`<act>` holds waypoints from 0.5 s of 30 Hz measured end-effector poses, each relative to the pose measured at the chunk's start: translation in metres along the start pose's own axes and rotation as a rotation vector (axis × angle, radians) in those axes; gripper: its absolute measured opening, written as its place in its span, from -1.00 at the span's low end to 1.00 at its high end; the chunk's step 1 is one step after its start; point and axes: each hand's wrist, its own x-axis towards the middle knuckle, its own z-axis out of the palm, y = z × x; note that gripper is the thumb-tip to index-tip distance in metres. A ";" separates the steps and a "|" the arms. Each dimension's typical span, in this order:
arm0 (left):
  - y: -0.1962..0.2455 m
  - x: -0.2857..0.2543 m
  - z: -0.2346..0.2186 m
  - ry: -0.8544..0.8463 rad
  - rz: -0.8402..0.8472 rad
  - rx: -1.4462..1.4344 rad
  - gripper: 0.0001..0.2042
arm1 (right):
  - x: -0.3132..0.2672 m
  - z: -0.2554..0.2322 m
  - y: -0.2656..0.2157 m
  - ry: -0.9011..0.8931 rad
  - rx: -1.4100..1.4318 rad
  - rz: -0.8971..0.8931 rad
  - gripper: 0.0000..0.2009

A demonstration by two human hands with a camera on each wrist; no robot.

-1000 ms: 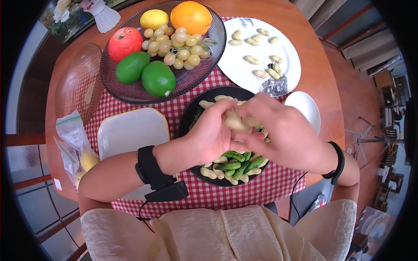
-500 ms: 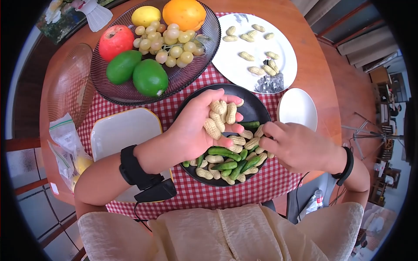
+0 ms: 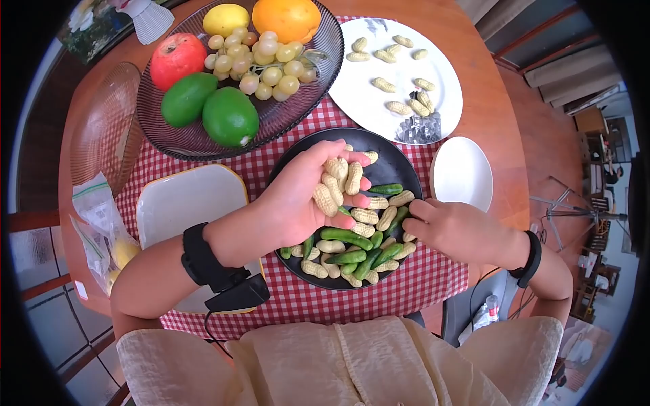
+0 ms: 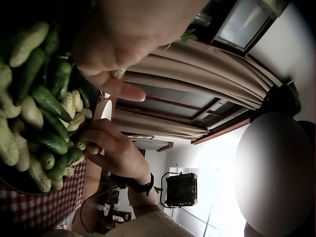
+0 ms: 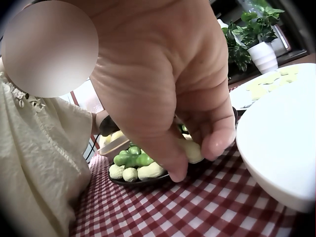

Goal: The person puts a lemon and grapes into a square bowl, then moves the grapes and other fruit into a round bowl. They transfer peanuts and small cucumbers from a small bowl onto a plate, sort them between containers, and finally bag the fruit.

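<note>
My left hand (image 3: 298,196) is above the left part of a black plate (image 3: 396,162), palm up, cupping several unshelled peanuts (image 3: 353,178) with its fingers partly curled around them. At the plate's right rim, my right hand (image 3: 453,231) points its fingertips down and inward. A peanut (image 5: 192,150) shows between its thumb and fingers in the right wrist view. On the plate, more peanuts (image 3: 365,216) lie mixed with small, glossy green finger-shaped vegetables (image 3: 347,236), mostly toward the near side. The left hand hides part of the plate's left side.
A white plate (image 3: 352,81) with scattered peanuts sits behind, and a white bowl (image 3: 464,176) to the right. Back left is a glass fruit platter (image 3: 159,128). An off-white square dish (image 3: 189,199) and plastic bags (image 3: 98,203) are at left, on or near a checked cloth (image 3: 298,304).
Both hands were together over the plate, handling peanuts. The right hand then parted to the plate's right rim, while the left stayed over the plate with peanuts in its palm.
</note>
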 end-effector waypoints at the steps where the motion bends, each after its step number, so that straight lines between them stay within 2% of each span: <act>1: 0.000 -0.001 0.002 0.000 0.001 0.001 -0.60 | 0.001 -0.004 0.003 0.001 -0.001 0.000 -0.84; 3: 0.000 -0.002 0.009 0.064 -0.018 0.039 -0.58 | 0.003 -0.012 0.010 0.011 0.284 0.050 -0.83; 4: -0.001 -0.002 0.012 0.065 -0.016 0.040 -0.58 | 0.005 -0.015 0.011 0.012 0.282 0.049 -0.83; 7: -0.004 0.000 0.018 0.086 -0.090 0.070 -0.56 | 0.019 -0.029 0.006 0.330 0.468 0.121 -0.76; 8: -0.007 0.002 0.018 0.087 -0.090 0.073 -0.56 | 0.025 -0.034 0.000 0.333 0.468 0.122 -0.76; 10: -0.012 0.004 0.021 -0.066 -0.119 -0.043 -0.58 | 0.034 -0.040 -0.010 0.447 0.538 0.134 -0.70; 12: -0.014 0.004 0.026 -0.034 -0.130 -0.056 -0.56 | 0.039 -0.039 -0.015 0.449 0.513 0.094 -0.65; 14: -0.016 0.005 0.022 -0.118 -0.144 -0.198 -0.54 | 0.040 -0.037 -0.022 0.388 0.674 0.123 -0.64; 15: -0.016 0.006 0.019 -0.132 -0.125 -0.218 -0.56 | 0.040 -0.036 -0.022 0.423 0.629 0.076 -0.65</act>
